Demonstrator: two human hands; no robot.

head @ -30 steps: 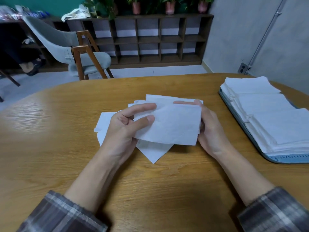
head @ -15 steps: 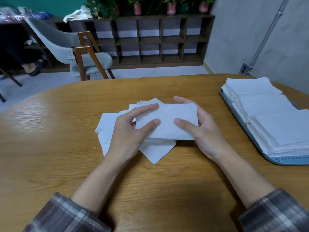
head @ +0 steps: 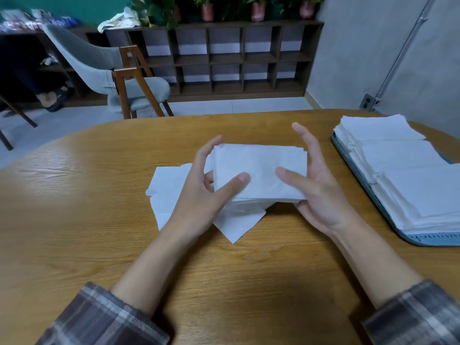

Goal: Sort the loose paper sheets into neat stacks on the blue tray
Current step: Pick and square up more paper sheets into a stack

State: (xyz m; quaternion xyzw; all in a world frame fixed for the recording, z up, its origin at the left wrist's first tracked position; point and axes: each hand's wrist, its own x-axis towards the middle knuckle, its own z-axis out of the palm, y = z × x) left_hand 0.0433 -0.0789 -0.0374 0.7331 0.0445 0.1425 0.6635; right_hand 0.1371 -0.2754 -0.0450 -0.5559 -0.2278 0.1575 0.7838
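A person's left hand (head: 199, 195) and right hand (head: 323, 195) held a small stack of sheets (head: 261, 170) between them above the middle of a wooden table (head: 74, 220). The left thumb lay across the stack's top near its left edge, with that hand's other fingers curled behind and under that edge. The right thumb pressed on the top near the right edge, while the right fingers stood nearly straight along that side and the palm cupped the lower corner. The stack sat level and squared, raised just over the loose sheets (head: 169, 192), which lay scattered at angles on the table under and left of the left hand. Well apart, at the table's right edge, the blue tray (head: 433, 239) carried three neat white stacks (head: 403, 158) in a row. Plaid sleeves (head: 99, 319) covered both forearms.
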